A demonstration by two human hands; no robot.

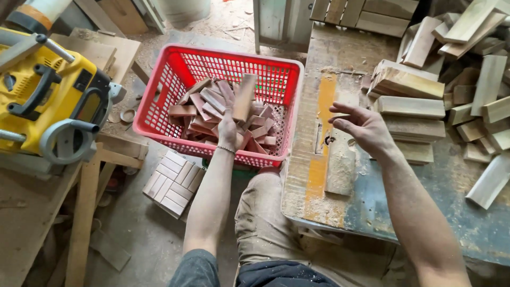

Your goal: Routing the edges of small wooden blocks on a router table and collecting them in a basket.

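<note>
My left hand (228,130) reaches over the red plastic basket (159,95) and grips a pale wooden block (244,95), held upright above the heap of reddish wood offcuts (204,109) inside. My right hand (364,127) hovers open, fingers spread, over the dusty workbench (372,207), just left of a pile of long wooden blocks (411,106). It holds nothing.
A yellow power tool (48,101) sits on a wooden stand at the left. A tidy bundle of small blocks (172,183) lies on the floor below the basket. More stacked wood pieces (478,64) crowd the bench's right side. My knee (263,207) is beside the bench edge.
</note>
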